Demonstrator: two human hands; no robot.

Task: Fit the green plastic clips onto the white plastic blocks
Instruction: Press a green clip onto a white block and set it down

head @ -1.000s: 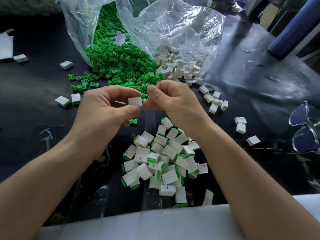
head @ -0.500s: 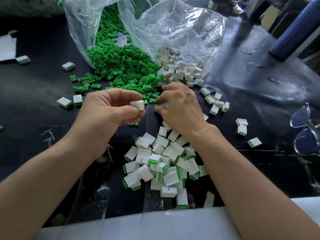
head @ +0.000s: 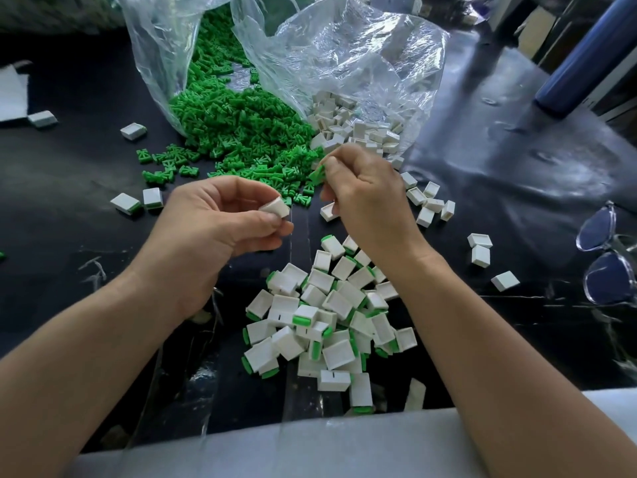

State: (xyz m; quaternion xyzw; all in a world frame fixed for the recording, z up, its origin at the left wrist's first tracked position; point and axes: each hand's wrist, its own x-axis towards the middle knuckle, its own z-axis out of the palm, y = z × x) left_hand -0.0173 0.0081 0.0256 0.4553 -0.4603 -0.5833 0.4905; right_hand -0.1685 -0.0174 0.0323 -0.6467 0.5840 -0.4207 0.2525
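Note:
My left hand (head: 213, 225) pinches a white plastic block (head: 275, 207) between thumb and fingers, above the dark table. My right hand (head: 365, 198) is just to its right and pinches a green clip (head: 317, 174) at its fingertips, a short gap from the block. Behind the hands a heap of loose green clips (head: 238, 129) spills from a clear plastic bag (head: 344, 56), with loose white blocks (head: 358, 132) at the bag's right mouth. A pile of white blocks with green clips fitted (head: 324, 315) lies near me, under my right wrist.
Scattered white blocks (head: 427, 205) lie right of my right hand, others (head: 136, 201) at the left. Clear-framed glasses (head: 606, 257) rest at the right edge. A blue cylinder (head: 586, 60) stands at the back right. A pale foam strip (head: 310, 450) runs along the near edge.
My right hand went down to the green heap, then rose with a green clip pinched in it. My left hand kept hold of the white block and stayed nearly in place.

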